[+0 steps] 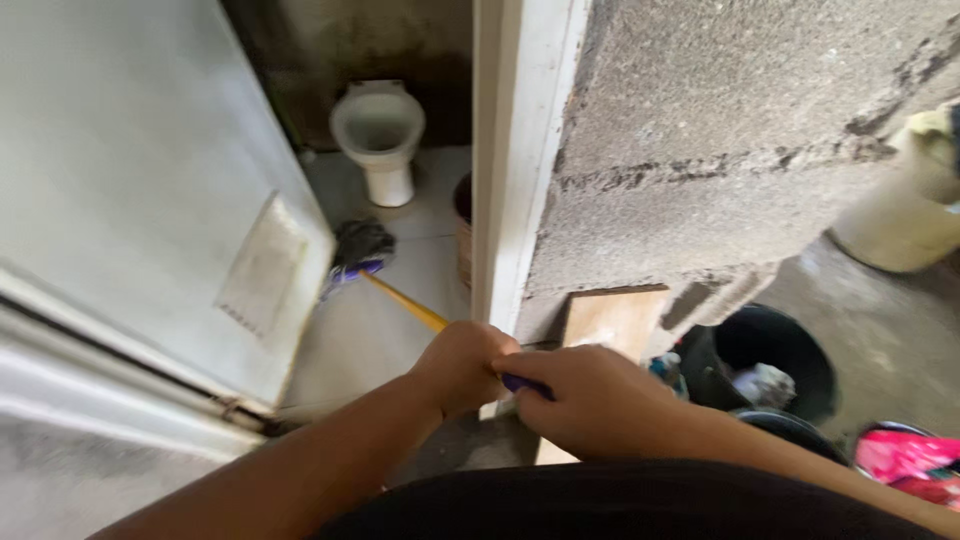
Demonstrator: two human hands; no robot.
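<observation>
Left hand [462,366] and right hand [590,398], side by side and touching, both clamped around the near end of a mop handle [408,305]. The yellow handle, purple at the grip, slants away through a doorway between an open white door [140,190] and a white door frame [508,160]. Mop head [360,246], grey strands on a purple collar, resting on the tiled floor [372,330]. Beyond it, a white toilet [379,135] against the back wall. Right: rough concrete wall [740,130], black bucket [775,355].

Mop [405,300]: yellow shaft, purple collar, grey stringy head
Pose: slanted, head down on bathroom floor near toilet
Grip end: purple
</observation>
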